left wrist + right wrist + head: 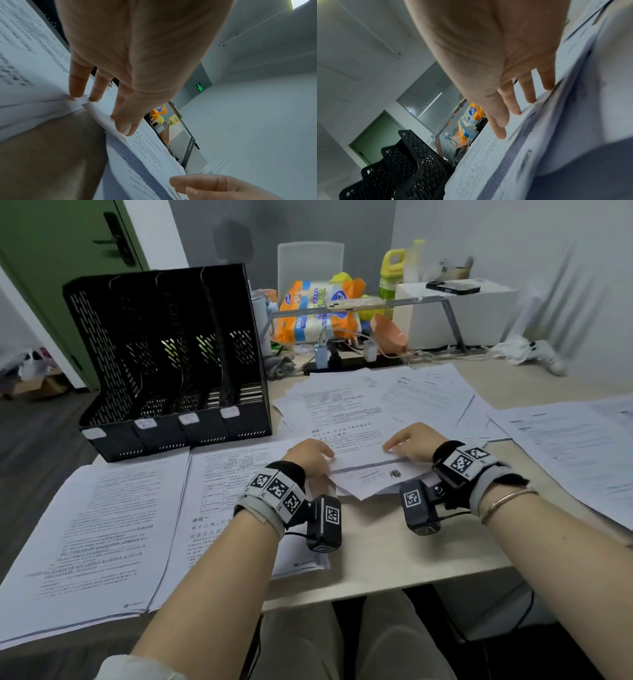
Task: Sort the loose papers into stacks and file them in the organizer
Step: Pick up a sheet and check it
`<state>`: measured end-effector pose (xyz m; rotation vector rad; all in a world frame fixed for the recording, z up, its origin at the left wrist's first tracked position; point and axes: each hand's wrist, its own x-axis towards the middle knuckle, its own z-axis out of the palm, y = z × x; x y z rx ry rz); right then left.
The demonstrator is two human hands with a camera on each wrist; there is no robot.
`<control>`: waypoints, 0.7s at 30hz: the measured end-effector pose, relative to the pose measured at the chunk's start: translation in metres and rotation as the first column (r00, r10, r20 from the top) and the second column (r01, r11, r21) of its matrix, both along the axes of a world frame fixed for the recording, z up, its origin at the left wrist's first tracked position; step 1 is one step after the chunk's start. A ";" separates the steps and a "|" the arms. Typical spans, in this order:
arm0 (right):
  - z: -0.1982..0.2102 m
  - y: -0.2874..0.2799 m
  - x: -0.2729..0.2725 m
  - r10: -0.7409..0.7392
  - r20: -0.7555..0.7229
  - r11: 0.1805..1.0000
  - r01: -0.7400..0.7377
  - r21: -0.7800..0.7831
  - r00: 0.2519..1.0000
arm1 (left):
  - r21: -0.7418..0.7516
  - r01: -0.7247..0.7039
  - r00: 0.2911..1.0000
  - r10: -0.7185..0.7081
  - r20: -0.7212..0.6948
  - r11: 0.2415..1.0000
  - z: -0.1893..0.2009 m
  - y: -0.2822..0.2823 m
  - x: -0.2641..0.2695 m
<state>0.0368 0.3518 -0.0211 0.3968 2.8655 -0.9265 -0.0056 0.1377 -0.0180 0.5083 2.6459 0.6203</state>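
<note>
Head view: your left hand (310,455) pinching sheet (356,446) corner, right hand (412,441) pressing flat, gripping nothing; risking creasing, underlying papers (428,395) dragging along.

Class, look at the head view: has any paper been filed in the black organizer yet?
No, the organizer's slots show only bare black mesh, and the papers lie on the desk.

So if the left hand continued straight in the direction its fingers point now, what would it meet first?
Probably the loose papers spread just beyond the left hand, which already touches the top sheet. The organizer stands off to the left of that line; depth is unclear.
</note>
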 end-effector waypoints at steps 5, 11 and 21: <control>0.003 0.009 0.007 -0.083 -0.051 0.992 0.078 -0.099 0.995 | 0.075 -0.010 1.000 0.008 0.026 0.997 0.002 0.003 0.005; 0.003 0.020 0.010 -0.327 -0.105 0.904 0.278 -0.324 0.939 | 0.106 0.005 0.999 -0.008 0.032 0.994 0.002 0.003 0.008; 0.006 0.029 0.028 -0.456 -0.061 0.840 0.406 -0.359 0.888 | 0.199 -0.031 0.999 0.032 -0.003 0.979 0.000 -0.002 0.012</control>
